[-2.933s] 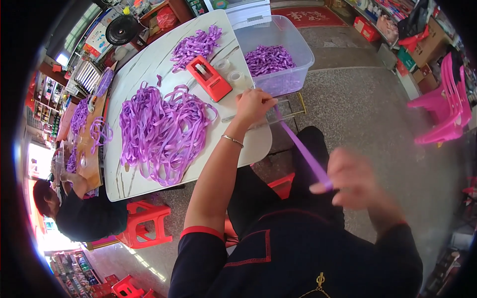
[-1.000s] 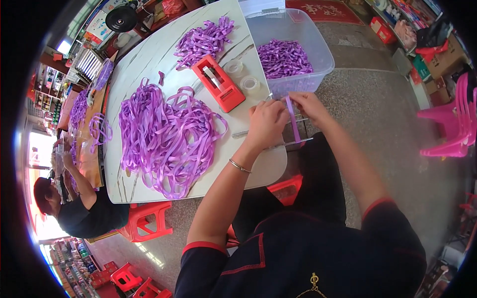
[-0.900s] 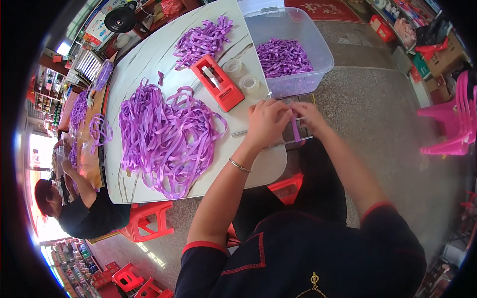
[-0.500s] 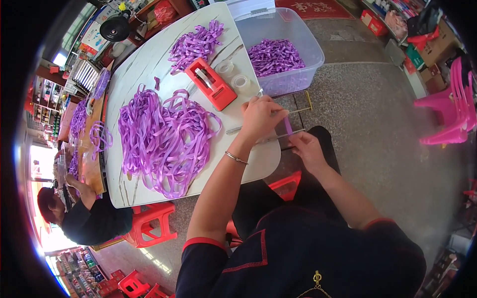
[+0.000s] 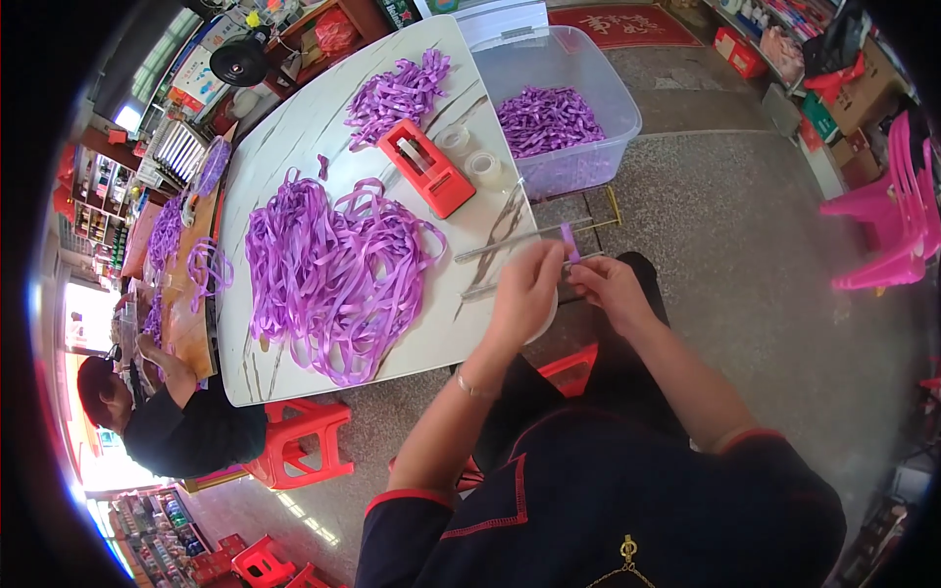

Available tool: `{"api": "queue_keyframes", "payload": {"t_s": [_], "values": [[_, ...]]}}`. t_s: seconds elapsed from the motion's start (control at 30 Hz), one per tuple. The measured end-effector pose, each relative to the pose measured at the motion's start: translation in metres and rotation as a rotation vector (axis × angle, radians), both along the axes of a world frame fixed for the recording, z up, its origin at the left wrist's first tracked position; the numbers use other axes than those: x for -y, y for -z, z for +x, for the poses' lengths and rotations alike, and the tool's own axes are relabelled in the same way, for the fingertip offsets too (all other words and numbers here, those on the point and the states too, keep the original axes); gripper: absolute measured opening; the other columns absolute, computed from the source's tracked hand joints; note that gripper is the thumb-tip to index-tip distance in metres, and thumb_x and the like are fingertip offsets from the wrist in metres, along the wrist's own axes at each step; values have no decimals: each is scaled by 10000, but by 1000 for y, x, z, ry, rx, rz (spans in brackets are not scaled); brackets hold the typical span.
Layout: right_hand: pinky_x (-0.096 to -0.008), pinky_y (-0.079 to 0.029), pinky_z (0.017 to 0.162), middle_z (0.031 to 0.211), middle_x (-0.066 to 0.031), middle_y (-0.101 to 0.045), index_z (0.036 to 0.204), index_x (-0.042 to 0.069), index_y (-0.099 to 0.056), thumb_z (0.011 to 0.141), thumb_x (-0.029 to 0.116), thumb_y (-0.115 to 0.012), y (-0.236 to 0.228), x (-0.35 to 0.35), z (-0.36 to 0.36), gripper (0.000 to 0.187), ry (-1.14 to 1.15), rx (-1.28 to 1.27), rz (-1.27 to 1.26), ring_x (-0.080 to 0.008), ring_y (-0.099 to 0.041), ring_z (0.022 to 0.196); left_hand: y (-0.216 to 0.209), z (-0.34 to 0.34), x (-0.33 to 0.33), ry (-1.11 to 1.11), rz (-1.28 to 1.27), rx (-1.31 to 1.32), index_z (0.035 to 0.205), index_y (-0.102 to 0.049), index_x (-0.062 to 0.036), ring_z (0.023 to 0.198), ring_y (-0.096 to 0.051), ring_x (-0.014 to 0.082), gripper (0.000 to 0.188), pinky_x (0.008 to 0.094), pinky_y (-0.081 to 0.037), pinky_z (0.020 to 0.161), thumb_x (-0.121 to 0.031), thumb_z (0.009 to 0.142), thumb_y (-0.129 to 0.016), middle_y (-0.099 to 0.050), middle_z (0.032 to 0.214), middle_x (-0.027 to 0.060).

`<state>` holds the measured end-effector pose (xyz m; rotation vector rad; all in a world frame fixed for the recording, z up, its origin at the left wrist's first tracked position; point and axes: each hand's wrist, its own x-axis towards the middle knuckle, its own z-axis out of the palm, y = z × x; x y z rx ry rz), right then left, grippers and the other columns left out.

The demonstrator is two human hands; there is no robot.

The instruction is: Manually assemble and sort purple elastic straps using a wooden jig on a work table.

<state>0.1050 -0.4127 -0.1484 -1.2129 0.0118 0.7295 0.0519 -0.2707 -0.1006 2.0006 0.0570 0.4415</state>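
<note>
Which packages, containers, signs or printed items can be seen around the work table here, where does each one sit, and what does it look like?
Clear plastic tub: off the table's far right corner, rectangular, holding cut purple ribbon pieces.
Red floor mat: on the floor beyond the tub, rectangular, red with light lettering.
Brown cardboard box: far right edge, partly cut off.
Red tape dispenser: on the white table, blocky, beside two clear tape rolls.

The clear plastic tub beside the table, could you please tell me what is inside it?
The clear plastic tub holds a heap of short purple ribbon pieces. Whatever lies beneath that heap is covered.
</note>
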Motion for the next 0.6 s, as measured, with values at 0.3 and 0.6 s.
{"api": "queue_keyframes", "payload": {"t_s": [0.3, 0.6], "values": [[-149, -352, 500, 651, 50, -544, 822, 85, -618, 831, 222, -629, 1, 4, 7, 137, -170, -42, 23, -19, -478, 567, -7, -44, 38, 116, -1292, -571, 1259, -341, -79, 591, -361, 104, 461, 228, -312, 554, -425, 959, -285, -389, 651, -7], [-161, -334, 477, 624, 51, -522, 780, 74, -620, 849, 260, -601, -19, 15, 21, 199, -215, -42, 12, -26, -451, 542, 25, -23, 13, 542, -1931, -421, 1124, -441, -158, 592, -351, 98, 268, 234, -311, 532, -109, 864, -400, -353, 651, -23]]}}
